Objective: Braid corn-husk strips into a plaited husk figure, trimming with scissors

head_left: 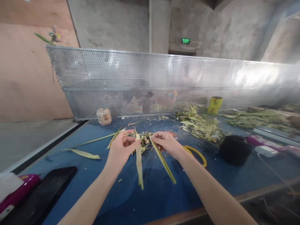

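Pale leaf strips hang from both of my hands over the middle of the blue table (pixel 122 195). My left hand (pixel 122 144) pinches one broad, pale strip (pixel 139 162) near its upper end, and the strip's tail droops toward me. Between thumb and fingers, my right hand (pixel 167 142) grips a narrower, folded green-yellow strip (pixel 164 163) slanting down to the right. The two strips are apart. Behind and between the hands lies a heap of curled leaf scraps (pixel 145 142), partly hidden by the fingers.
Loose strips (pixel 85 154) lie left, near a black flat tray-like object (pixel 52 187). A leaf pile (pixel 199 123), yellow can (pixel 214 105), yellow ring (pixel 199 155) and black thread cone (pixel 235 150) are right. A twine roll (pixel 104 116) stands before the perforated metal screen (pixel 112 81).
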### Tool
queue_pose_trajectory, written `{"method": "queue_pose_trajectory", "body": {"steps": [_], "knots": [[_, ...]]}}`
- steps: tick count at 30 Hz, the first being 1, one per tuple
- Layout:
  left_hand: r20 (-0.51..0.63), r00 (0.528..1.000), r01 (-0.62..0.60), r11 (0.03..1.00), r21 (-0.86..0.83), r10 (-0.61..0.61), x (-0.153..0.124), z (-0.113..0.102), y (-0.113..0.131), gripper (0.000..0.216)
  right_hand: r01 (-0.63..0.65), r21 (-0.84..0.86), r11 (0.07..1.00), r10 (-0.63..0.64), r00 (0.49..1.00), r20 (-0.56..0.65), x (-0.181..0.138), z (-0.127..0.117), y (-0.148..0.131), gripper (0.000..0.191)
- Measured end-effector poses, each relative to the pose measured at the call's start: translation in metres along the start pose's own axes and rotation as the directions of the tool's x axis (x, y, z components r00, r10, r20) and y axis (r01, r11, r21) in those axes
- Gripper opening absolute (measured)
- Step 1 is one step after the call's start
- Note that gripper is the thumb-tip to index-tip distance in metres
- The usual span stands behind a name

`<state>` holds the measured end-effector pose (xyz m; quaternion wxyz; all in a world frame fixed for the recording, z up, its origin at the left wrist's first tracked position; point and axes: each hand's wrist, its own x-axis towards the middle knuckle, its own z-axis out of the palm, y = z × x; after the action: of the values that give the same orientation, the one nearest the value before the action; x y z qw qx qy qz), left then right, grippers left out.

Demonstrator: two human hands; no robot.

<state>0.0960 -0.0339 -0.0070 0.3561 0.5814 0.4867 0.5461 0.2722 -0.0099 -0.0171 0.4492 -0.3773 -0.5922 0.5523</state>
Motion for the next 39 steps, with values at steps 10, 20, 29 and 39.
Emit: {"method": "queue_pose_trajectory", "body": {"steps": [10, 20, 29, 39], "knots": [[0.09, 0.995, 0.036, 0.998, -0.045, -0.032, 0.0, 0.009, -0.005, 0.051, 0.006, 0.09, 0.996, -0.008, 1.0, 0.023, -0.004, 0.027, 0.0, 0.025], [0.085, 0.964, 0.264, 0.893, -0.366, -0.25, 0.004, 0.007, -0.002, 0.058, 0.156, -0.028, 0.987, -0.157, 0.987, -0.024, 0.004, 0.043, -0.005, 0.019], [0.093, 0.971, 0.237, 0.919, -0.315, -0.219, 0.001, 0.009, 0.002, 0.054, 0.141, -0.237, 0.961, -0.134, 0.99, 0.047, -0.011, 0.005, -0.032, 0.017], [0.084, 0.986, 0.16, 0.957, -0.243, -0.143, -0.001, 0.009, 0.002, 0.052, 0.111, -0.499, 0.859, -0.105, 0.994, 0.04, -0.026, -0.009, -0.066, 0.022]]}}
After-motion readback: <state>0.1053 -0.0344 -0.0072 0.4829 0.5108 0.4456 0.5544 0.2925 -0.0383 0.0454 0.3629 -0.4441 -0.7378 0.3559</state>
